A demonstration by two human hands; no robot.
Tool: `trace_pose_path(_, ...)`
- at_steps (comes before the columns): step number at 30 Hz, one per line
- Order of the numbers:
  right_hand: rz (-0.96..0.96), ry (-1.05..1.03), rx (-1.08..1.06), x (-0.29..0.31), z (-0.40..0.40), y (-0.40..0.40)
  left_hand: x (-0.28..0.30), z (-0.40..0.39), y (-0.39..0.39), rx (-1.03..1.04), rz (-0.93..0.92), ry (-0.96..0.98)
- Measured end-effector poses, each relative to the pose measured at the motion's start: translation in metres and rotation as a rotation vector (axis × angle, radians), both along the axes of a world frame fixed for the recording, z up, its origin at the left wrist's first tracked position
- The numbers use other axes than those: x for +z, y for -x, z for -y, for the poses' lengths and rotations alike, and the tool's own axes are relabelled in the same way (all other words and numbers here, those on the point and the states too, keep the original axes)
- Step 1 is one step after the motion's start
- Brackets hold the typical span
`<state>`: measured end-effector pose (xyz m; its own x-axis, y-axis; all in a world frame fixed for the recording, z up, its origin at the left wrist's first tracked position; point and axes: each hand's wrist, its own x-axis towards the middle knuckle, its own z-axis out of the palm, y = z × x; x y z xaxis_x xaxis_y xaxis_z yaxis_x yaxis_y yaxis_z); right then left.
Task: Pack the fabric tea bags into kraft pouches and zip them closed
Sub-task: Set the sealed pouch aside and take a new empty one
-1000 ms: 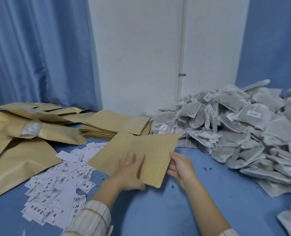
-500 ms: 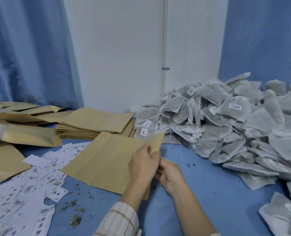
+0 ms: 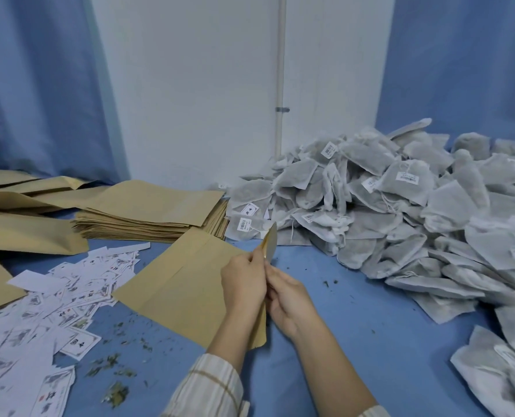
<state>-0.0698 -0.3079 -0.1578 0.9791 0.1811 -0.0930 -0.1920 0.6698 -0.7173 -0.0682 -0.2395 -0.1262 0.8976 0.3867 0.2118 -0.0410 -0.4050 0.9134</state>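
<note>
— Where was the kraft pouch (image 3: 187,284)?

— On the blue table (image 3: 355,326), between label slips (image 3: 54,296) and the tea bag heap (image 3: 400,212). Our left hand (image 3: 244,285) and right hand (image 3: 289,296) pinched its mouth edge, parting it.

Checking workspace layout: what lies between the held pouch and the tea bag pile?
Head view: only bare blue table with scattered tea crumbs between the pouch and the tea bag pile.

Left hand (image 3: 244,284) and right hand (image 3: 291,299) close together, fingers curled, pinching, forearms converging.
</note>
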Motion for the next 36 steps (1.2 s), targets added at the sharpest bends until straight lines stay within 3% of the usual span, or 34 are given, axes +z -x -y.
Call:
trace_pose_path(3,0.010,0.013,-0.043,0.001,-0.001,0.002,0.001,0.000,0.000,-0.020,0.000,-0.030)
trace_pose_path(4,0.033,0.134,-0.103,0.003,-0.001,0.002,0.001,0.001,0.001,-0.035,-0.005,-0.064)
trace_pose_path(7,0.139,0.784,-0.338,0.008,0.005,0.002,-0.001,0.008,0.005,-0.052,-0.011,-0.246)
trace_pose_path(10,0.222,1.002,-0.439,0.011,0.014,0.005,-0.001,0.017,0.008,-0.053,-0.020,-0.353)
trace_pose_path(14,0.176,1.000,-0.472,0.006,0.016,0.009,-0.003,0.022,0.009,-0.024,-0.010,-0.391)
trace_pose_path(21,0.090,0.928,-0.477,-0.002,0.007,0.008,-0.012,0.019,0.008,0.076,0.031,-0.255)
trace_pose_path(28,0.021,1.036,-0.586,-0.006,0.009,0.004,-0.017,0.022,0.006,0.173,0.141,-0.261)
trace_pose_path(34,0.379,1.071,-0.659,0.000,0.020,0.005,-0.017,0.025,0.005,0.070,0.174,-0.519)
trace_pose_path(36,0.371,0.984,-0.569,0.001,0.022,0.004,-0.016,0.026,0.006,0.048,0.152,-0.640)
